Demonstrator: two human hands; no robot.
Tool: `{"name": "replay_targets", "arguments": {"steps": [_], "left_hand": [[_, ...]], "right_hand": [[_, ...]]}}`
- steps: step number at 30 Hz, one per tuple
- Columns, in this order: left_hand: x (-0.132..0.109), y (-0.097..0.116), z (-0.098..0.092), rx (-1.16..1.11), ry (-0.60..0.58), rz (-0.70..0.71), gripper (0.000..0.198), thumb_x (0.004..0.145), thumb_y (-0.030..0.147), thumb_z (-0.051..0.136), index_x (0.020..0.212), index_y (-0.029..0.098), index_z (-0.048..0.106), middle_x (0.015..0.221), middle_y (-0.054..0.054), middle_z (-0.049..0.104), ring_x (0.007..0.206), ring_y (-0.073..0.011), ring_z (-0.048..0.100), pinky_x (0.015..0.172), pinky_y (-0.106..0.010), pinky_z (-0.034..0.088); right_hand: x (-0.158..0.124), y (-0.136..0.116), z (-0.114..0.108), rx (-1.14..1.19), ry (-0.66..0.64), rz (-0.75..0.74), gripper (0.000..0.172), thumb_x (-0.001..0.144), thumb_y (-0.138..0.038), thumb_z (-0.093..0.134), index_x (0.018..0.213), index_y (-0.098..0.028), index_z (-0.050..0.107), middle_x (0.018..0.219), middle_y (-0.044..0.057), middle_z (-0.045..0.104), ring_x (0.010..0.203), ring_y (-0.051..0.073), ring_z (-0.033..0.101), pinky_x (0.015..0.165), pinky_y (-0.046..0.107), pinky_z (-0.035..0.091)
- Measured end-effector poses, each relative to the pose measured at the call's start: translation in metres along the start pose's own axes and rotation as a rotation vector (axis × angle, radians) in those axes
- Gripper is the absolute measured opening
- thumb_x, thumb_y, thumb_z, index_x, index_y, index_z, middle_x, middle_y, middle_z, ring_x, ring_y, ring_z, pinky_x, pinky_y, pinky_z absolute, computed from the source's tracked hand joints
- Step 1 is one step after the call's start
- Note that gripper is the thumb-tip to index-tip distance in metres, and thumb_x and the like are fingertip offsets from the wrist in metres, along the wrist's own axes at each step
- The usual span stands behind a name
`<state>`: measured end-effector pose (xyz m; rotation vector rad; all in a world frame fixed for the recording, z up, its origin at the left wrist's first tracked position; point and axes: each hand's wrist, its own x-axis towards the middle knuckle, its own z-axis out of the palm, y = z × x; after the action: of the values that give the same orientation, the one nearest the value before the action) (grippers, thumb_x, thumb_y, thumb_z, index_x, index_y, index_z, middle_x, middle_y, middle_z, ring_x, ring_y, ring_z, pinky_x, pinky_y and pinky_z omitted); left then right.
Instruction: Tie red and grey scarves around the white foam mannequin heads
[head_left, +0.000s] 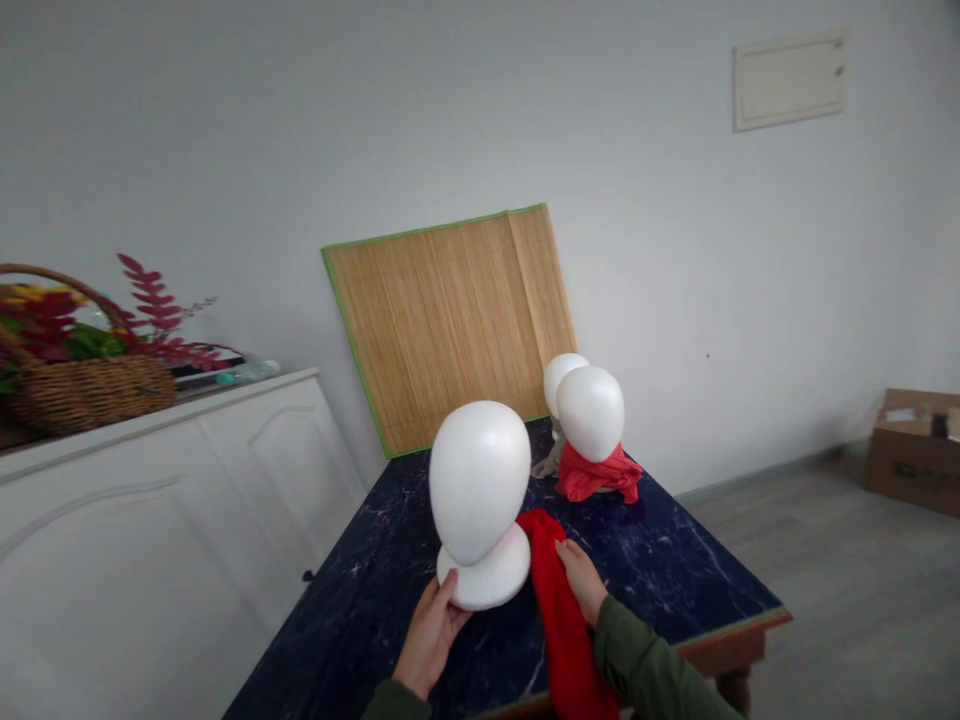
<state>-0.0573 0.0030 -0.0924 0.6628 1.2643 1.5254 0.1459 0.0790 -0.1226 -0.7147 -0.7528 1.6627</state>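
Observation:
A white foam mannequin head (480, 480) leans slightly to the left above the near part of the dark blue marbled table. My left hand (433, 630) grips the rim of its round base, thumb on top and fingers underneath. Just right of that base, a red cloth (559, 610) hangs down past the table's front edge. My right hand (581, 578) pinches the cloth's right side between thumb and fingers. Farther back stands a second white head (592, 410) with a red cloth (600, 475) bunched round its base. Behind it, a third head (562, 375) is partly hidden, with greyish cloth low down.
The table (682, 560) ends at a wooden edge on the right. A bamboo mat (450, 320) with green trim leans against the wall. At left, a white cabinet (187, 530) carries a wicker flower basket (97, 390). A cardboard box (911, 460) sits on the floor at right.

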Motion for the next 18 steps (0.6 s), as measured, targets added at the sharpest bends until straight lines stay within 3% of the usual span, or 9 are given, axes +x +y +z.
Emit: {"name": "replay_targets", "arguments": {"steps": [6,9,13,18], "left_hand": [[0.039,0.036,-0.088,0.021,0.328,0.183,0.026,0.077,0.019,0.056,0.103,0.018,0.053,0.092,-0.006,0.064,0.073,-0.0131,0.063,0.066,-0.026,0.052],[0.062,0.05,-0.115,0.035,0.43,0.234,0.024,0.078,0.02,0.054,0.102,0.017,0.052,0.09,-0.006,0.063,0.075,-0.0134,0.063,0.072,-0.029,0.052],[0.093,0.057,-0.126,0.081,0.512,0.284,0.024,0.077,0.023,0.054,0.098,0.014,0.051,0.088,-0.008,0.062,0.081,-0.0186,0.063,0.078,-0.035,0.052],[0.129,0.066,-0.115,0.242,0.535,0.394,0.029,0.079,0.032,0.049,0.1,0.013,0.051,0.084,-0.012,0.064,0.088,-0.0265,0.062,0.075,-0.041,0.053]], "right_hand": [[-0.001,0.001,0.0,0.012,-0.043,0.025,0.028,0.062,-0.045,0.06,0.065,-0.022,0.045,0.051,-0.004,0.057,0.048,0.016,0.054,0.051,0.029,0.042],[-0.001,0.002,-0.001,0.018,-0.044,0.02,0.028,0.061,-0.045,0.062,0.066,-0.022,0.045,0.052,-0.004,0.057,0.048,0.016,0.055,0.052,0.03,0.043],[0.0,0.004,-0.001,0.014,-0.034,0.002,0.031,0.061,-0.046,0.062,0.064,-0.022,0.043,0.051,-0.004,0.056,0.048,0.016,0.054,0.051,0.03,0.043],[0.009,0.012,0.0,-0.023,-0.03,-0.067,0.034,0.062,-0.048,0.061,0.065,-0.021,0.042,0.053,-0.005,0.054,0.049,0.015,0.052,0.051,0.028,0.041]]}}
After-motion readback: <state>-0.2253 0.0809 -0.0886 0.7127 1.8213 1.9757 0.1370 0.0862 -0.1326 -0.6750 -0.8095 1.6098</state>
